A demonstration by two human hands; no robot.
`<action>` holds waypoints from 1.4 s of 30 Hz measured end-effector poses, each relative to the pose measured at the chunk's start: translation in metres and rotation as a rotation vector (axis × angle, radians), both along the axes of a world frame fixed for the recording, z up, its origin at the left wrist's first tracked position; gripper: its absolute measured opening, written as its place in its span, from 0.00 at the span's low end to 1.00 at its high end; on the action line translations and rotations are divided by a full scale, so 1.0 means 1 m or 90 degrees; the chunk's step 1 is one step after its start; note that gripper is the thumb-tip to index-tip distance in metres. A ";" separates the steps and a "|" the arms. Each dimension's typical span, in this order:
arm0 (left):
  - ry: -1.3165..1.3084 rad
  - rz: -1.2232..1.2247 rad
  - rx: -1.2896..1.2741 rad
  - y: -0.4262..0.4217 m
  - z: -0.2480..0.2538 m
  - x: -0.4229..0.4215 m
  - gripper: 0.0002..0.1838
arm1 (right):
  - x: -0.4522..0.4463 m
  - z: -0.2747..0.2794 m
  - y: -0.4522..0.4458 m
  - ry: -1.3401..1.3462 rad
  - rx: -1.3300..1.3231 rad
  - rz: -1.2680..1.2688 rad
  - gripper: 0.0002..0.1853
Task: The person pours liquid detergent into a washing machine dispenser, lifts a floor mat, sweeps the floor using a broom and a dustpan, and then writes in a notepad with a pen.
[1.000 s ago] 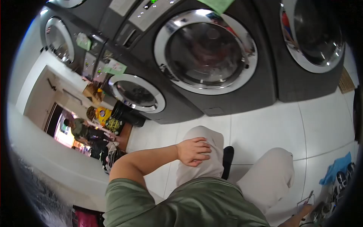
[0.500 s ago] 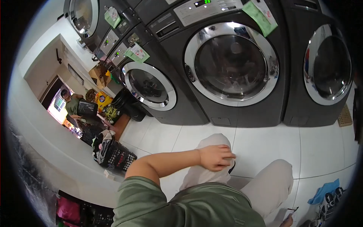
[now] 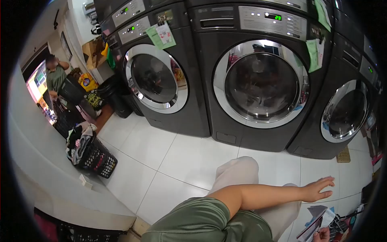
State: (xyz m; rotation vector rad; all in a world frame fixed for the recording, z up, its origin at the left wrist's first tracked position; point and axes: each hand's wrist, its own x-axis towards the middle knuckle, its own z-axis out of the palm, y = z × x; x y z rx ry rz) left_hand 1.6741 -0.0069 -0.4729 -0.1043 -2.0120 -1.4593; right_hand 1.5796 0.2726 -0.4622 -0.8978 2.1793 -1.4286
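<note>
My left hand reaches across my legs to the right, fingers apart and holding nothing, above the white floor tiles. Below it, at the lower right edge, my right hand is closed on what look like papers, white and grey. The picture cuts off part of that hand, so its full grip is hidden. Dark and blue items lie just beside the papers, too jumbled to name. My bent knee in light trousers points toward the machines.
Dark front-loading laundry machines line the wall, their round doors closed; one display reads 23. A black basket heaped with clothes stands left. Behind it are black bins and a person in a green shirt holding a dark basket.
My left hand has left my knee and stretched to the right, fingers spreading. More of my right hand's papers show. The view has turned right, and the other person has raised an arm.
</note>
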 end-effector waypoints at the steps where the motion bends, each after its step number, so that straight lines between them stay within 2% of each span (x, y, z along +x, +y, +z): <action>1: -0.027 -0.101 0.040 -0.004 0.016 0.014 0.23 | 0.009 0.020 -0.010 0.025 -0.021 0.042 0.10; 3: -0.013 -0.283 0.150 -0.011 0.021 0.029 0.26 | 0.049 0.068 -0.043 0.062 -0.040 0.007 0.08; 5: 0.068 -0.446 0.291 -0.005 -0.006 0.035 0.29 | 0.065 0.084 -0.066 0.117 -0.074 0.007 0.06; 7: 0.076 -0.481 0.401 0.006 -0.019 0.056 0.32 | 0.076 0.088 -0.090 0.154 -0.041 0.051 0.05; 8: 0.060 -0.422 0.477 0.010 -0.002 0.087 0.29 | 0.080 0.091 -0.103 0.169 0.004 0.075 0.05; 11: -0.034 -0.251 0.621 0.009 -0.004 0.108 0.24 | 0.094 0.094 -0.140 0.157 0.110 0.128 0.09; 12: 0.008 -0.186 0.663 0.007 -0.027 0.091 0.18 | 0.095 0.093 -0.149 0.156 0.135 0.144 0.09; 13: 0.017 -0.144 0.677 0.000 -0.038 0.091 0.17 | 0.096 0.091 -0.158 0.155 0.159 0.157 0.10; 15: 0.035 -0.062 0.710 -0.015 -0.055 0.093 0.15 | 0.088 0.082 -0.168 0.157 0.067 0.144 0.11; 16: 0.106 -0.071 0.811 -0.021 -0.072 0.077 0.16 | 0.077 0.078 -0.173 0.151 0.025 0.124 0.11; 17: 0.089 -0.082 0.846 -0.029 -0.064 0.092 0.15 | 0.076 0.077 -0.179 0.144 -0.015 0.104 0.10; 18: 0.072 -0.094 0.881 -0.040 -0.057 0.109 0.15 | 0.075 0.076 -0.186 0.014 -0.126 0.008 0.09; 19: 0.054 -0.107 0.914 -0.048 -0.050 0.123 0.15 | 0.090 0.088 -0.194 -0.059 -0.163 -0.005 0.10; 20: 0.152 -0.166 0.983 -0.051 -0.053 0.121 0.15 | 0.114 0.101 -0.204 -0.137 -0.201 -0.020 0.12; 21: 0.176 -0.171 0.996 -0.053 -0.055 0.118 0.16 | 0.135 0.109 -0.212 -0.217 -0.240 -0.036 0.14; 22: 0.197 -0.175 1.009 -0.054 -0.052 0.121 0.18 | 0.148 0.112 -0.218 -0.331 -0.287 0.036 0.17; 25: 0.175 -0.179 1.048 -0.058 -0.047 0.136 0.22 | 0.150 0.098 -0.229 -0.381 -0.296 0.123 0.14; 26: 0.152 -0.180 1.060 -0.058 -0.044 0.142 0.24 | 0.158 0.096 -0.237 -0.318 -0.269 0.020 0.14; 27: 0.170 -0.152 1.036 -0.057 -0.049 0.135 0.27 | 0.135 0.079 -0.244 -0.317 -0.265 0.110 0.11; 29: 0.203 -0.099 0.988 -0.054 -0.064 0.110 0.33 | 0.057 0.035 -0.255 -0.312 -0.254 0.285 0.14; 32: 0.107 -0.088 0.980 -0.047 -0.040 0.141 0.36 | 0.127 0.028 -0.264 -0.015 -0.192 0.244 0.16; 34: 0.061 -0.121 1.012 -0.052 -0.060 0.116 0.28 | 0.147 0.027 -0.262 0.164 -0.094 0.251 0.18; 37: 0.069 -0.177 1.044 -0.053 -0.073 0.104 0.17 | 0.142 0.013 -0.252 0.302 0.002 0.265 0.13; 38: 0.081 -0.197 1.052 -0.051 -0.075 0.103 0.14 | 0.137 0.010 -0.248 0.418 -0.032 0.312 0.10; 41: 0.120 -0.254 1.056 -0.043 -0.077 0.099 0.15 | 0.125 -0.006 -0.241 0.426 -0.053 0.322 0.09; 42: 0.082 -0.258 1.004 -0.043 -0.081 0.100 0.23 | 0.122 -0.009 -0.236 0.439 -0.050 0.288 0.11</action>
